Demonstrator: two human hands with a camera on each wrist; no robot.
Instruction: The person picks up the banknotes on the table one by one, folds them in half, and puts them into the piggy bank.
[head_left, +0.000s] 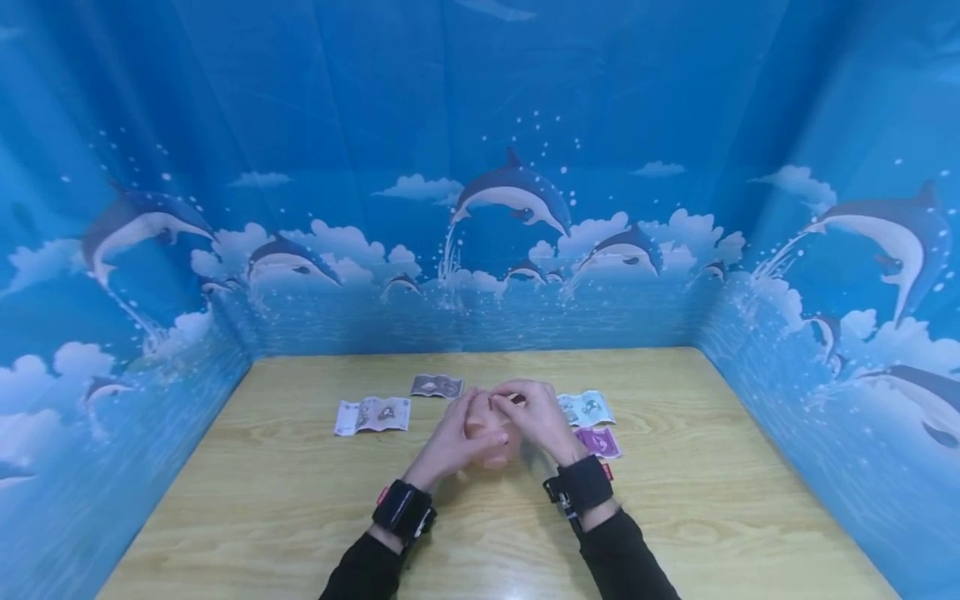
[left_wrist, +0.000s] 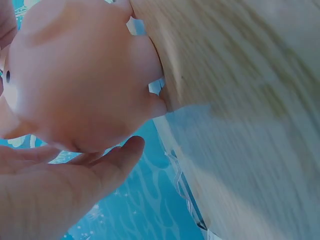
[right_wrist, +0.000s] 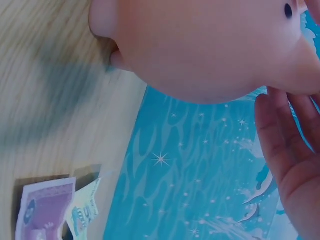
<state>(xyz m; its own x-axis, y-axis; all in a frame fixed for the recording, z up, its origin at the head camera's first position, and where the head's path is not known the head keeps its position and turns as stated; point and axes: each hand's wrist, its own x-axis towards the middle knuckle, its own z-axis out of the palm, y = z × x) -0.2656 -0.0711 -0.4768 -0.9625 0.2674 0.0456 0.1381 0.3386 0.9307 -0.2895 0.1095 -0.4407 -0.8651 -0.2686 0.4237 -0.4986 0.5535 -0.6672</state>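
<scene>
A pink piggy bank point(head_left: 491, 442) stands on the table between both hands, its rounded body and short feet filling much of each wrist view. My left hand point(head_left: 453, 442) grips it from the left side, fingers and thumb curled round the body. At the top of the bank, the right hand point(head_left: 536, 414) bends its thumb and forefinger together, fingertips right at the bank's upper surface. A small dark patch shows between them, and I cannot tell whether they hold something. In the right wrist view, fingers point(right_wrist: 272, 125) extend beside the ear.
Banknotes lie around the bank: a pale pinkish one point(head_left: 372, 415) at left, a grey-brown one point(head_left: 437, 385) behind, a green-blue one point(head_left: 587, 407) and a purple one point(head_left: 599, 442) at right. A blue dolphin-print curtain point(head_left: 465, 100) encloses the wooden table point(head_left: 285, 517).
</scene>
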